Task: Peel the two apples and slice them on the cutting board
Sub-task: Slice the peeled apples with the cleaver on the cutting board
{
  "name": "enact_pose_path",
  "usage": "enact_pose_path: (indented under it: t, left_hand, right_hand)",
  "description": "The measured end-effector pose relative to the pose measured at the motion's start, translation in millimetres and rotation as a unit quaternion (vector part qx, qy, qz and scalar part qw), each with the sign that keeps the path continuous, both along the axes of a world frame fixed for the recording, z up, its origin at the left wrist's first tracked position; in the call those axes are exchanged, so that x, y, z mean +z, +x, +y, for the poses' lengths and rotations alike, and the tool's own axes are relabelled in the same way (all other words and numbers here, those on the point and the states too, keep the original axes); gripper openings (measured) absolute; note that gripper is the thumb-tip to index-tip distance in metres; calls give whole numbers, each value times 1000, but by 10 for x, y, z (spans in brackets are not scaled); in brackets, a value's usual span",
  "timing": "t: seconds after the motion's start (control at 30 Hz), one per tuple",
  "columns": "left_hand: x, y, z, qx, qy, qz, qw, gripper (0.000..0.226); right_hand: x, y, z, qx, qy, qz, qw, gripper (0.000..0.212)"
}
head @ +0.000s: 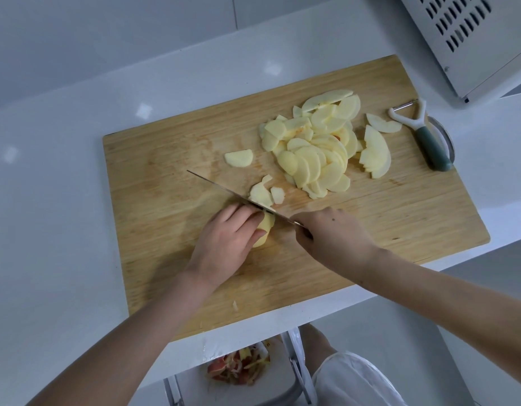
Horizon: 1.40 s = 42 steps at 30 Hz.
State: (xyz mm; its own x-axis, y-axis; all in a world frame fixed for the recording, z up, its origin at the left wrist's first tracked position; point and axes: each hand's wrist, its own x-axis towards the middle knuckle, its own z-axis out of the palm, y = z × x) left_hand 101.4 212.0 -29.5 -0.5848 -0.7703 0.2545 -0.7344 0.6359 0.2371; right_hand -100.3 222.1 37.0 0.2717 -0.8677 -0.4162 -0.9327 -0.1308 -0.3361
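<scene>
Though half hidden under the gripping left hand (224, 244), apple piece (266, 227) at knife (218, 186), handle buried in clenched right hand (332, 234).

Peeled, pale apple chunk (269, 222) near centre of wooden cutting board (165, 171); thin half-moon slices (314, 153) heaped far right.

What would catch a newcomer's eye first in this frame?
The big heap of pale apple slices on the far right part of the wooden cutting board stands out first. Nearer, the right hand grips a knife cutting a peeled apple piece, which the left hand holds down. A peeler lies at the board's right edge.
</scene>
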Motion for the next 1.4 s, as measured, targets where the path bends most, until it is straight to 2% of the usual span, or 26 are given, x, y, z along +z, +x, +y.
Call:
enact_pose_path:
  t: [0.2, 0.57, 0.67, 0.87, 1.0, 1.23, 1.4]
  left_hand:
    - [23, 17, 15, 5, -6, 14, 1000, 27]
    - [-6, 24, -3, -2, -18, 15, 1000, 28]
    - [5, 22, 6, 3, -6, 15, 1000, 29]
    - [69, 24, 6, -1, 8, 26, 1000, 28]
    - [68, 45, 22, -2, -6, 22, 1000, 27]
    - [27, 50, 5, -10, -5, 28, 1000, 28]
    - [36, 47, 8, -6, -5, 30, 1000, 28]
  right_hand:
    - [76, -109, -7, -52, 10, -44, 998, 37]
    - [260, -138, 153, 11, -14, -1, 1000, 20]
    - [164, -46, 88, 14, -7, 8, 1000, 21]
    - [-21, 41, -90, -10, 22, -28, 999, 28]
    - [83, -68, 5, -43, 1, -53, 998, 34]
    - [280, -127, 170, -2, -13, -14, 1000, 22]
    - [159, -28, 59, 9, -5, 4, 1000, 29]
